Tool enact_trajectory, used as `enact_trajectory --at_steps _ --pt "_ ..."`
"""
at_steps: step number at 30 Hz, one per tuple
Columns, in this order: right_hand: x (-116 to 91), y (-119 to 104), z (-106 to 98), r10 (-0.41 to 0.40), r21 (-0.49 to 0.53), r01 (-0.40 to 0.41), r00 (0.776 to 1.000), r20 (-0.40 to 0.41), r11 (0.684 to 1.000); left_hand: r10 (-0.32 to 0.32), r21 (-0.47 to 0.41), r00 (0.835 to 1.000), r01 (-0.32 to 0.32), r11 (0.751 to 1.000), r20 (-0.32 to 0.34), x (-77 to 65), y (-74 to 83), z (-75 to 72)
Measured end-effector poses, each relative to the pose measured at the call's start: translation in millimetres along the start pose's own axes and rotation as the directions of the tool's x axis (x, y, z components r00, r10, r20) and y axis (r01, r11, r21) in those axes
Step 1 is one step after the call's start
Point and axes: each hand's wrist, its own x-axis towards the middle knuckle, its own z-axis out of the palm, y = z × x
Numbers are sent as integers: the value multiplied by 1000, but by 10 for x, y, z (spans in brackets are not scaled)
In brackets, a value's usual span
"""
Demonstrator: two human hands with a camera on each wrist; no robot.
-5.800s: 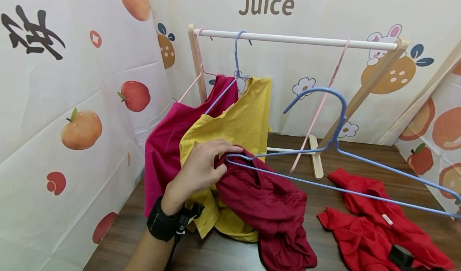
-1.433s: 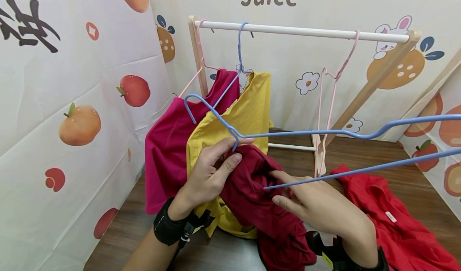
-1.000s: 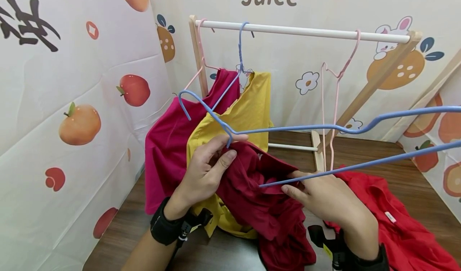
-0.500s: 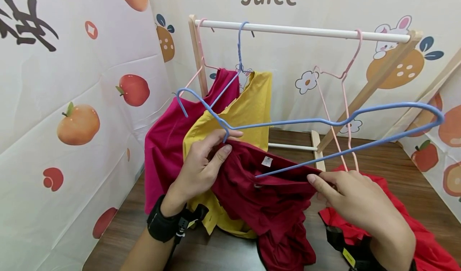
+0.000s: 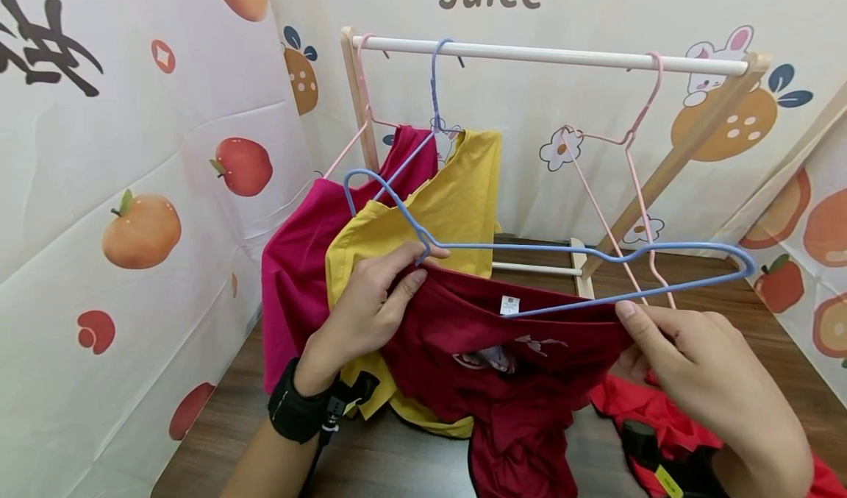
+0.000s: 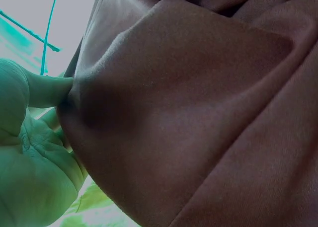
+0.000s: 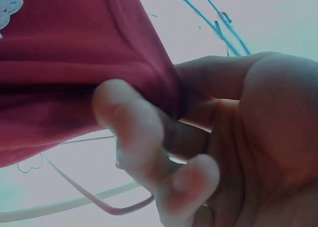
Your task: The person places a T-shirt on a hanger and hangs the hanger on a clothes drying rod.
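A dark red shirt [image 5: 503,380] hangs stretched between both hands, a white tag [image 5: 509,305] and a printed figure showing. My left hand [image 5: 370,303] pinches the left end of its opening between thumb and fingers. With thumb and fingers, my right hand [image 5: 715,373] grips the right end. A blue hanger [image 5: 536,247] lies across the opening; its hook points left, its neck is at the left fingertips, and one end dips inside the shirt. The other end sticks out above the right hand. In the left wrist view, shirt cloth [image 6: 174,113] hides most of the scene.
Behind stands a rack with a white rail [image 5: 549,54]. From it hang a magenta shirt [image 5: 304,255], a yellow shirt [image 5: 456,196] and a bare pink hanger [image 5: 638,174]. A bright red garment [image 5: 651,410] lies on the wooden table, partly under the right forearm.
My right hand has moved right, drawing the shirt's opening wide and exposing tag and print. The blue hanger's free end has dropped lower. Earlier, the right hand was out of the shirt.
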Motion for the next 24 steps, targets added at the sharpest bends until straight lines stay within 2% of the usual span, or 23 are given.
enact_trajectory --at_steps 7,11,14,15,18,22,24 --pt "-88 57 -63 8 189 22 988 -157 982 -22 44 999 20 999 30 5 -17 12" --pt "-90 145 -42 7 311 72 969 -247 948 -38 54 998 35 998 47 -2 -26 16" --pt "-82 256 -34 0 419 113 966 -260 901 -46 54 997 42 998 59 -7 -32 14" --pt "-81 283 -34 4 433 113 966 -260 894 -45 56 997 42 998 66 -6 -33 16" --pt "-70 314 -32 62 458 65 964 -257 886 -38 64 996 33 997 87 -3 -34 19" --pt "-58 218 -35 196 429 -62 941 -277 901 -21 66 995 15 998 96 -2 -32 20" --pt "-53 171 -53 225 417 -97 936 -270 904 -16 67 995 9 998 97 -4 -25 13"
